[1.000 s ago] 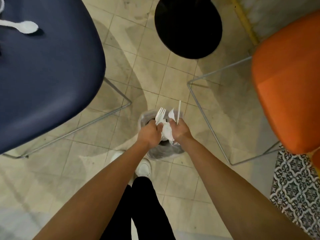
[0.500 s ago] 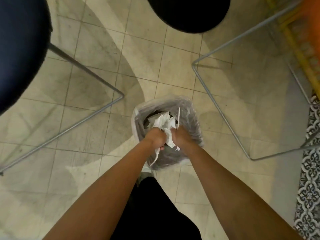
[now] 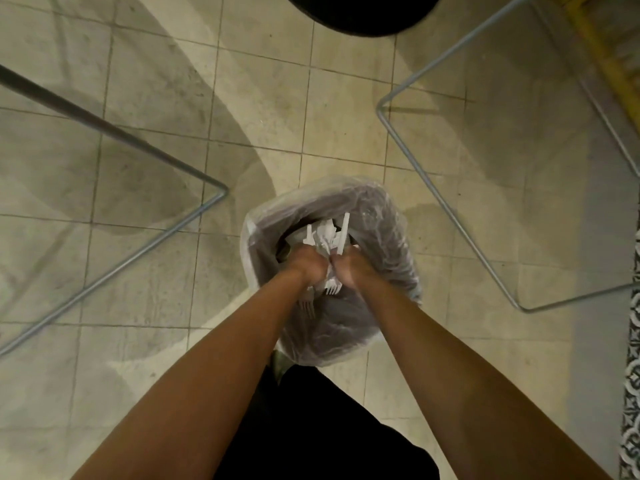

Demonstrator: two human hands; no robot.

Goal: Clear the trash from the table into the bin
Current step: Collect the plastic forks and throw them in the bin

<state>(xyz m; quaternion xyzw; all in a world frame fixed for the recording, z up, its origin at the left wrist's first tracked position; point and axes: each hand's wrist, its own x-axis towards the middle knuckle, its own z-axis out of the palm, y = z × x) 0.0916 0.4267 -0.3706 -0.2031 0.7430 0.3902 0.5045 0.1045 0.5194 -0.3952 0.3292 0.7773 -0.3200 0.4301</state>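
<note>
White plastic forks with crumpled paper (image 3: pixel 325 237): clamped by left hand (image 3: pixel 306 266) and right hand (image 3: pixel 351 268) together.
Clear-lined dark bin (image 3: pixel 389 237): sat beneath; releasing low seemed wisest.

The person's left forearm (image 3: pixel 214 358) and right forearm (image 3: pixel 433 358) are bare along all the length that shows, from the bottom edge up to the wrists, and the left hand (image 3: pixel 306 266) and right hand (image 3: pixel 349 268) are bare as well. Between the forearms, low in the view, sits a plain black matte fabric garment (image 3: pixel 311 427) covering the lower body; its cut cannot be told. At its upper left edge a small pale sliver (image 3: pixel 277 362) shows, too small to identify.
</note>
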